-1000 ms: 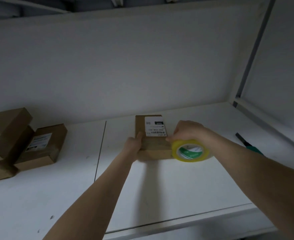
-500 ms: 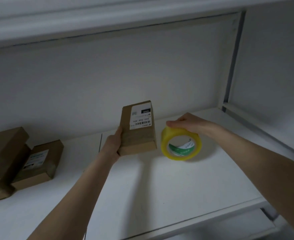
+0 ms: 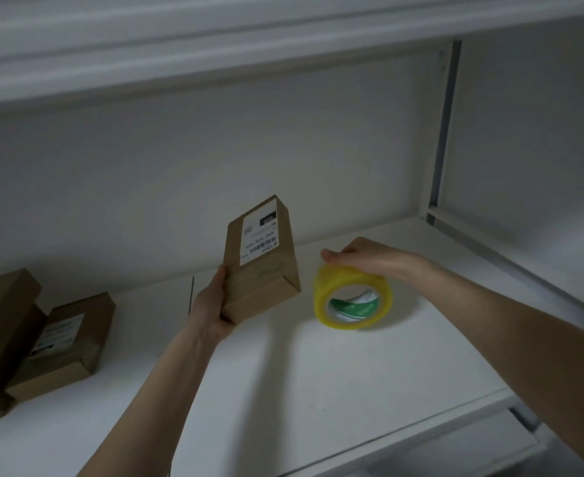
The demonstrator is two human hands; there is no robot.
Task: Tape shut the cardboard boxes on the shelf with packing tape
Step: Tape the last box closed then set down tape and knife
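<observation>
Matt cardboard box (image 3: 261, 266), glossy tape roll (image 3: 352, 299)

a plain white back wall (image 3: 214, 166) fills the rear under a pale overhead board (image 3: 214, 39). a grey metal upright (image 3: 446, 125) runs down the right corner, meeting a grey rail (image 3: 510, 261) along the white side wall (image 3: 541, 132).

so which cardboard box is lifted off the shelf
The cardboard box gripped by the left hand, raised and tilted; the other boxes lie piled at the left end of the shelf.
</observation>
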